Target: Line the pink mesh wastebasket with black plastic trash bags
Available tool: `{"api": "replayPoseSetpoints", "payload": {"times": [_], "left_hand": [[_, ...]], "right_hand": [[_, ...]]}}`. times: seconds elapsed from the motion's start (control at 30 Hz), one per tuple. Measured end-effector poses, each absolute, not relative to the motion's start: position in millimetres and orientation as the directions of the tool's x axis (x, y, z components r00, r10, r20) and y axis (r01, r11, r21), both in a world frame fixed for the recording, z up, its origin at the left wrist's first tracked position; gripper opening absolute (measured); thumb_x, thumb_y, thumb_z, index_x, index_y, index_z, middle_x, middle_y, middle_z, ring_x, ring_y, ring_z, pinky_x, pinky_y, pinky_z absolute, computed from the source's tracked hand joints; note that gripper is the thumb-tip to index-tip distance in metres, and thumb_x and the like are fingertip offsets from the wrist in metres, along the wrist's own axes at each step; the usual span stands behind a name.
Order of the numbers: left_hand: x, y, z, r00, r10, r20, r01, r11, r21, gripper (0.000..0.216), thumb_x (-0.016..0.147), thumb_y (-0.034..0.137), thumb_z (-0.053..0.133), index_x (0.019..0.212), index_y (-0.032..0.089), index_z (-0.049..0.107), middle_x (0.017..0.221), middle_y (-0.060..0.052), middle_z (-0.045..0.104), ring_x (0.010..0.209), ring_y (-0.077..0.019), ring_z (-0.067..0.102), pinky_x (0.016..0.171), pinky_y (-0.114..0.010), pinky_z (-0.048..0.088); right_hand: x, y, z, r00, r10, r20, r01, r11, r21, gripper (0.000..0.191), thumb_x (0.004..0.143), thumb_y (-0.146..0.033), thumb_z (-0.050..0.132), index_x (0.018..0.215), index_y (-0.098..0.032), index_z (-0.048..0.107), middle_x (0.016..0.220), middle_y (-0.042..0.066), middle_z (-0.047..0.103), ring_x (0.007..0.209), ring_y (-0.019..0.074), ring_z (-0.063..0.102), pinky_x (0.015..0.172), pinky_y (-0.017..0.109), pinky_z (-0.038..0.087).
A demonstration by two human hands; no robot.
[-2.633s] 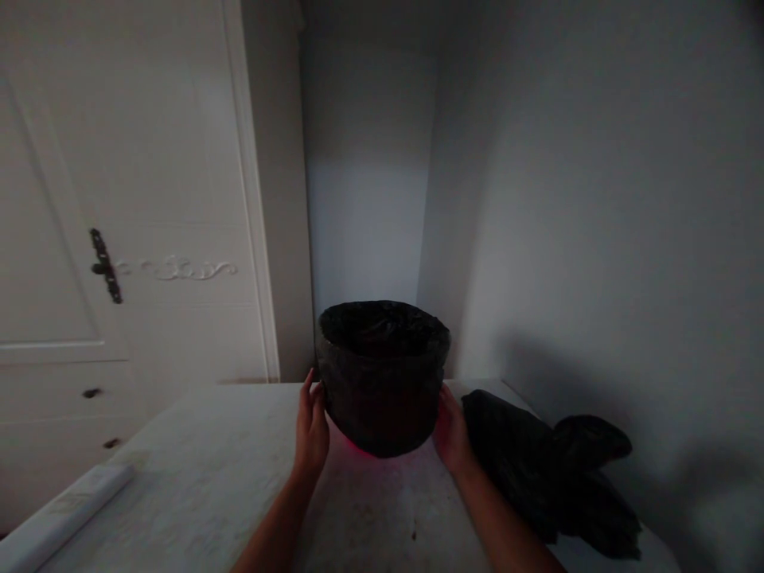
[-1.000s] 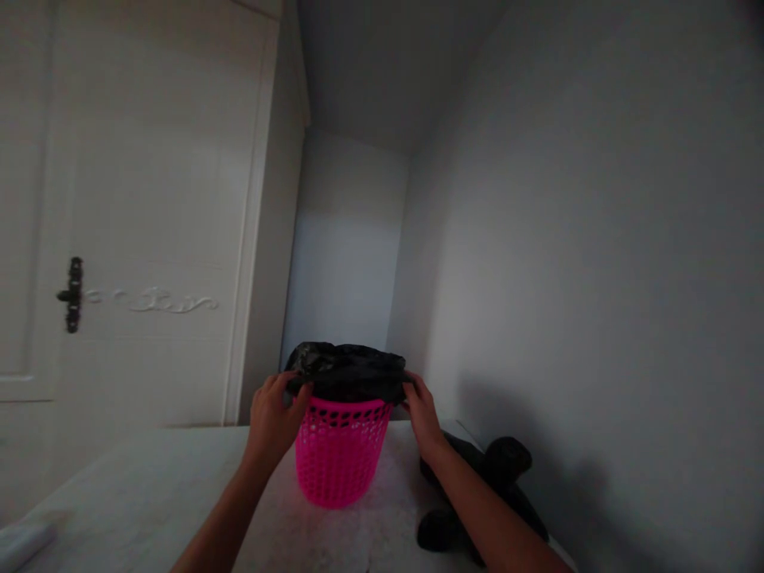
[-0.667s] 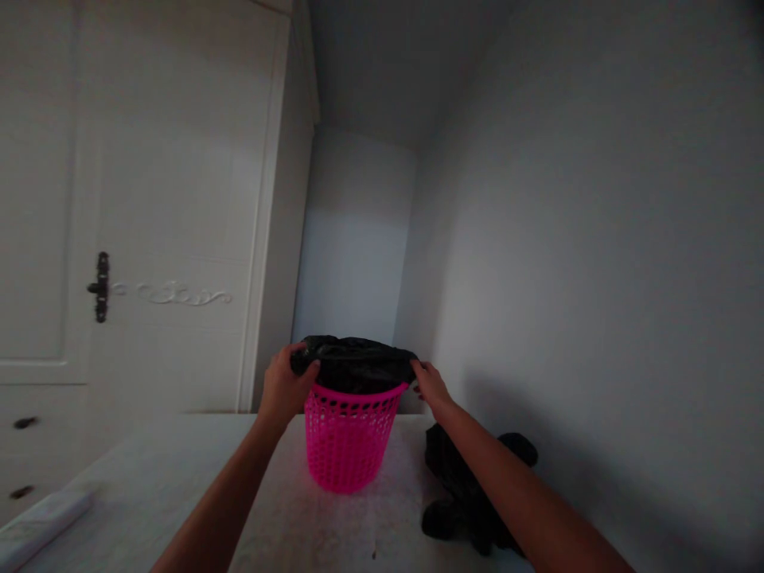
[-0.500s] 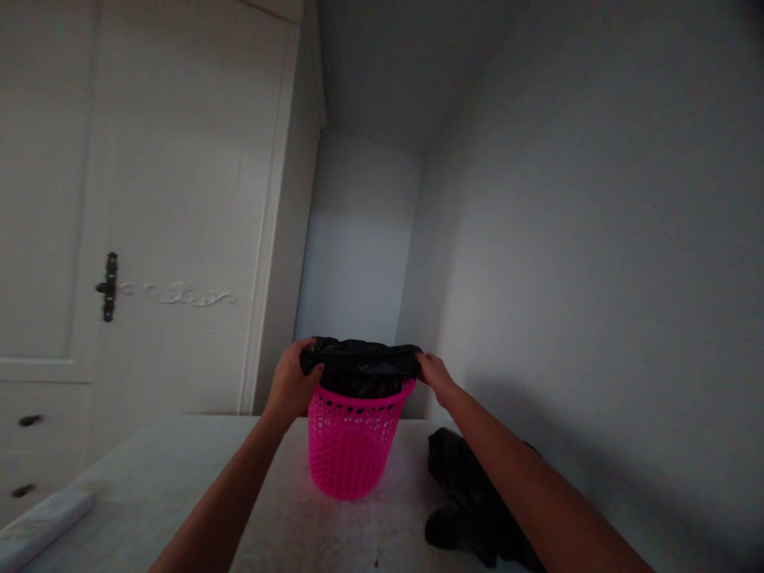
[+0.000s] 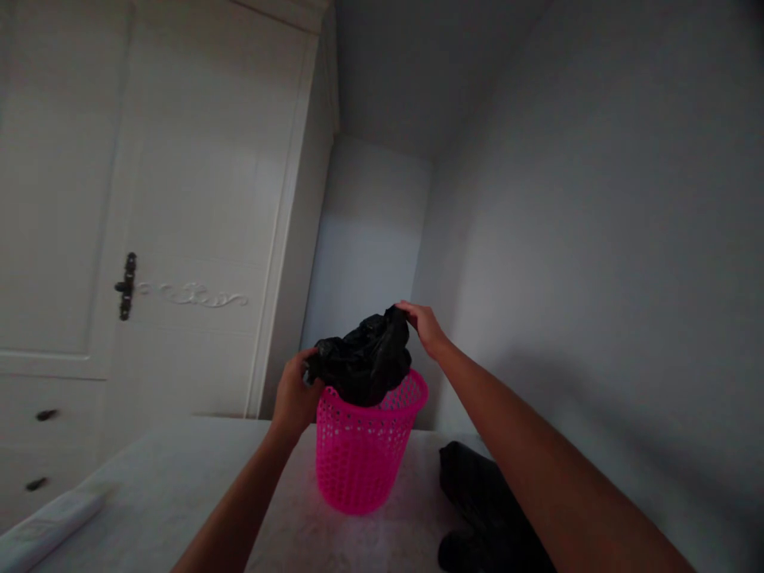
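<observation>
A pink perforated plastic wastebasket stands upright on the pale tabletop. Over its mouth is a crumpled black trash bag, partly down inside the rim. My left hand grips the bag's left edge, close to the basket's rim. Higher up on the other side, my right hand pinches the bag's right edge, held above and apart from the rim. The right part of the rim shows bare. How far the bag reaches into the basket is hidden.
More black plastic lies in a heap right of the basket, partly behind my right forearm. A long white object rests at the table's left edge. A white wardrobe stands to the left, and a grey wall rises on the right.
My right hand has lifted the bag's right side up and inward off the rim, so the bag is bunched and tilted. My left hand stays on the left edge. The view has shifted slightly.
</observation>
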State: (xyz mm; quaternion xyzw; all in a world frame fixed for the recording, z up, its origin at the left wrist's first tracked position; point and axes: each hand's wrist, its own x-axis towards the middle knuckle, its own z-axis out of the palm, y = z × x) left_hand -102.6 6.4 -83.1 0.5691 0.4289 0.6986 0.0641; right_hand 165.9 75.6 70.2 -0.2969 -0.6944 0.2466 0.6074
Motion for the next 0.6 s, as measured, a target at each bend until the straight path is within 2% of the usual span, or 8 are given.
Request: {"api": "replayPoseSetpoints", "payload": {"times": [0.1, 0.2, 0.33, 0.47, 0.6], "left_hand": [[-99.5, 9.4, -89.1, -0.379, 0.530, 0.759, 0.385, -0.655, 0.650, 0.047, 0.076, 0.020, 0.067, 0.123, 0.022, 0.067, 0.125, -0.011, 0.073, 0.118, -0.0284, 0.069, 0.106, -0.050, 0.057], [-95.7, 10.9, -94.2, -0.427, 0.489, 0.761, 0.372, -0.672, 0.640, 0.037, 0.079, 0.024, 0.067, 0.116, 0.022, 0.068, 0.134, -0.013, 0.069, 0.121, -0.0279, 0.068, 0.108, -0.049, 0.056], [-90.4, 10.1, -97.3, -0.445, 0.540, 0.715, 0.293, -0.667, 0.685, 0.031, 0.084, 0.027, 0.064, 0.114, 0.021, 0.066, 0.139, -0.014, 0.065, 0.125, -0.0255, 0.067, 0.111, -0.046, 0.055], [-90.0, 10.8, -98.2, -0.459, 0.591, 0.664, 0.170, -0.675, 0.718, 0.028, 0.083, 0.028, 0.065, 0.110, 0.021, 0.066, 0.142, -0.014, 0.061, 0.128, -0.0262, 0.066, 0.112, -0.048, 0.054], [-95.1, 11.4, -100.5, -0.451, 0.570, 0.687, 0.298, -0.629, 0.718, 0.028, 0.083, 0.024, 0.063, 0.111, 0.023, 0.068, 0.141, -0.013, 0.061, 0.134, -0.0288, 0.062, 0.112, -0.051, 0.055]], "right_hand": [[142.9, 62.7, 93.4, -0.161, 0.633, 0.757, 0.165, 0.773, -0.612, 0.032, 0.083, -0.052, 0.065, 0.073, -0.022, 0.074, 0.076, 0.000, 0.071, 0.088, 0.0226, 0.065, 0.087, 0.033, 0.050], [123.1, 48.0, 110.2, -0.297, 0.524, 0.799, 0.229, 0.851, -0.473, 0.031, 0.086, -0.049, 0.066, 0.073, -0.022, 0.074, 0.080, -0.001, 0.071, 0.088, 0.0205, 0.065, 0.086, 0.031, 0.049], [106.8, 38.5, 121.2, -0.419, 0.481, 0.770, 0.372, 0.865, -0.338, 0.027, 0.088, -0.043, 0.067, 0.076, -0.021, 0.077, 0.089, 0.000, 0.075, 0.095, 0.0205, 0.069, 0.091, 0.030, 0.048], [102.6, 38.3, 125.1, -0.468, 0.509, 0.722, 0.463, 0.838, -0.290, 0.024, 0.092, -0.036, 0.066, 0.080, -0.021, 0.081, 0.098, 0.002, 0.080, 0.108, 0.0216, 0.073, 0.100, 0.033, 0.049], [99.7, 37.1, 129.8, -0.474, 0.481, 0.738, 0.474, 0.846, -0.246, 0.015, 0.091, -0.029, 0.070, 0.091, -0.024, 0.085, 0.119, 0.005, 0.082, 0.127, 0.0251, 0.070, 0.114, 0.040, 0.046]]}}
